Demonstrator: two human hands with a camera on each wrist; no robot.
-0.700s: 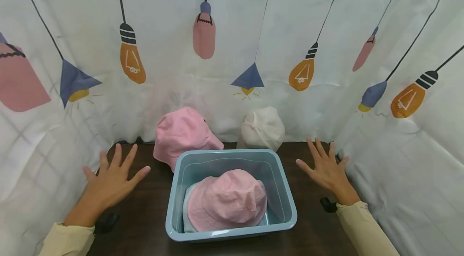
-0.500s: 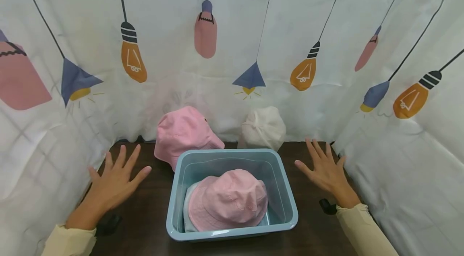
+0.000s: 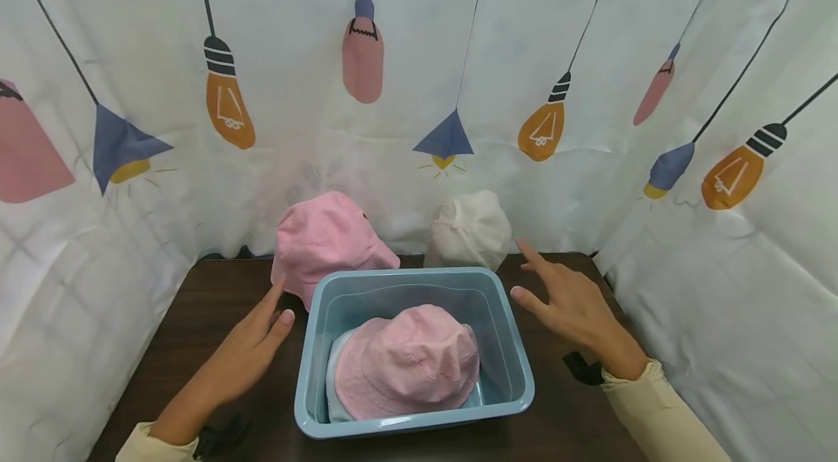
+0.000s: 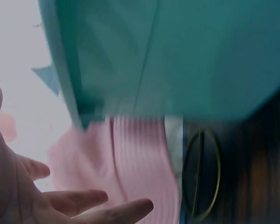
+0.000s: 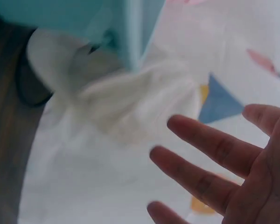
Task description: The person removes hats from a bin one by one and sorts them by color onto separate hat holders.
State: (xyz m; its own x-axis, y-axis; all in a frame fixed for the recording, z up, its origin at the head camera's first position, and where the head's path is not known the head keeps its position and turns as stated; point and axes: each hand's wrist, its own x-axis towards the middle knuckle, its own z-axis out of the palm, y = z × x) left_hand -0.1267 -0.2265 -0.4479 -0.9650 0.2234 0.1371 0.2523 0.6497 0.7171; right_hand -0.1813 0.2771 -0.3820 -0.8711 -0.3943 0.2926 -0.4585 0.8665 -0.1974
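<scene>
A light-blue plastic bin [image 3: 415, 279] stands on the dark table, holding a pink bucket hat [image 3: 415, 360] that lies over a pale blue one [image 3: 336, 382]. Behind the bin's left corner sits a brighter pink hat [image 3: 330, 240], and behind its right side a cream hat [image 3: 473, 231]. My left hand [image 3: 238, 356] is left of the bin, fingers extended toward the bright pink hat; whether a fingertip touches its brim I cannot tell. My right hand [image 3: 569, 302], fingers spread, hovers right of the bin near the cream hat. Neither hand holds anything.
White cloth [image 3: 294, 120] printed with hanging lamps and bulbs walls in the table [image 3: 190, 324] at the back and on both sides. In the left wrist view a thin oval loop [image 4: 200, 175] lies beside the bright pink hat.
Both hands have moved inward toward the bin, the left one farther, and their fingers are less widely spread in the head view. The bin and hats stay in place.
</scene>
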